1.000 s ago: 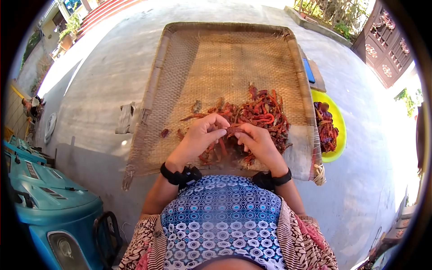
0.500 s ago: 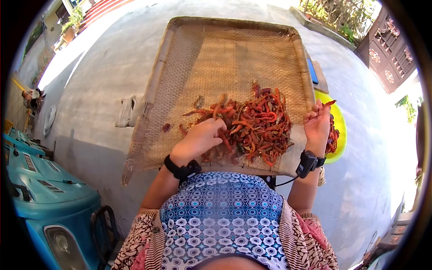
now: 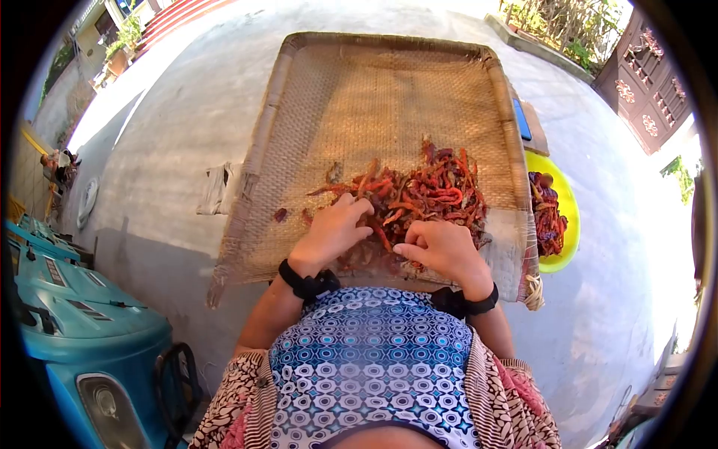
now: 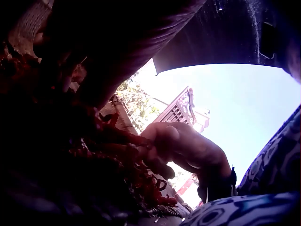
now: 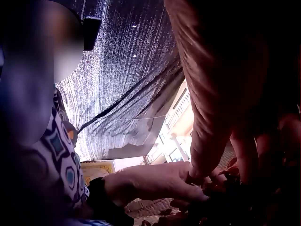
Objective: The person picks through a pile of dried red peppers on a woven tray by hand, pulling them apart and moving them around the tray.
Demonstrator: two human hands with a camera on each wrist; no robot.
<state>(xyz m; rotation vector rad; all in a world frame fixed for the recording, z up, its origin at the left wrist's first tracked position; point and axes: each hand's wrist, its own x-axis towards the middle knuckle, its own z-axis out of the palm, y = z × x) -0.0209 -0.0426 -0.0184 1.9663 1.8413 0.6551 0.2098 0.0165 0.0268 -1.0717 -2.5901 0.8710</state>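
Note:
A heap of dried red chilies lies on a woven bamboo tray. My left hand is low over the heap's near left side, thumb and forefinger curled at the upper end of a long red chili. Facing it, my right hand has bent fingers, with its thumb tip right at that chili's lower end. Whether the right fingers grip it I cannot tell. In the left wrist view a chili points toward the right hand. Deep shadow hides much of the left fingers in both wrist views.
Right of the tray stands a yellow-green basin with more dark red chilies in it. A blue flat object lies beyond it on a board. To the left is a teal vehicle. Concrete ground surrounds the tray.
Both hands met at a chili one second ago. Half a second ago my right hand was out by the basin with a chili. Now it is back beside the left hand, without that chili.

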